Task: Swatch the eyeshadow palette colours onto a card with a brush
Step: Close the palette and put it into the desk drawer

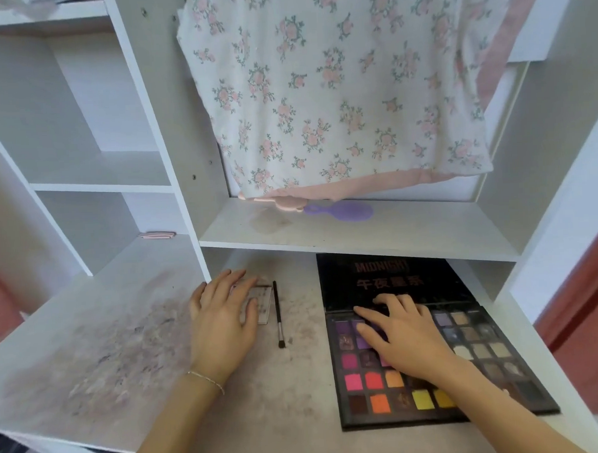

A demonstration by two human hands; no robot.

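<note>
- Fingers of my left hand (223, 318) lie flat and spread on the card (261, 305), gripping nothing.
- My right hand (403, 338) rests loose-fingered over the open palette's (445, 381) purple pans at 3 o'clock, holding nothing.
- The brush (278, 314) lies free between them, just right of the card.
- Smudged white desk (100, 337); floral cloth (336, 87) hangs at 12 o'clock.

Soft even daylight, faint shadows, wide-angle bowing and blur toward edges.

Both forearms are showing bare, with no sleeves reaching them. A thin beaded bracelet (206, 378) is circling the wrist just below the left hand (223, 318).
</note>
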